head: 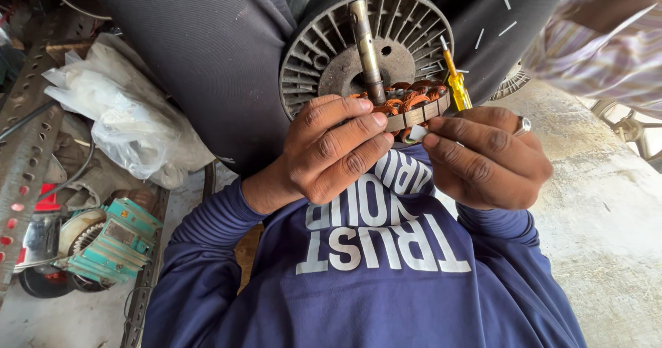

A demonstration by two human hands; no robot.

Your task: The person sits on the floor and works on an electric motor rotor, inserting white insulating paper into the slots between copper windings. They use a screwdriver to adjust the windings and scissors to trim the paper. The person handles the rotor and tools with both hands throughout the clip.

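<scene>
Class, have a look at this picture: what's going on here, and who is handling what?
A person in a dark blue long-sleeved shirt holds a motor stator with copper windings up against their lap. The left hand grips its rim beside the metal shaft. The right hand pinches a small white slip at the stator's edge and also holds a yellow-handled screwdriver. A round finned metal housing sits behind. Another person's striped sleeve shows at upper right.

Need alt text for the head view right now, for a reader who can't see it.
Both hands grip a motor stator with copper windings on a steel shaft: left hand on its rim, right hand holding a yellow-handled screwdriver and pinching a small white strip. A crumpled plastic bag lies nearby.
</scene>
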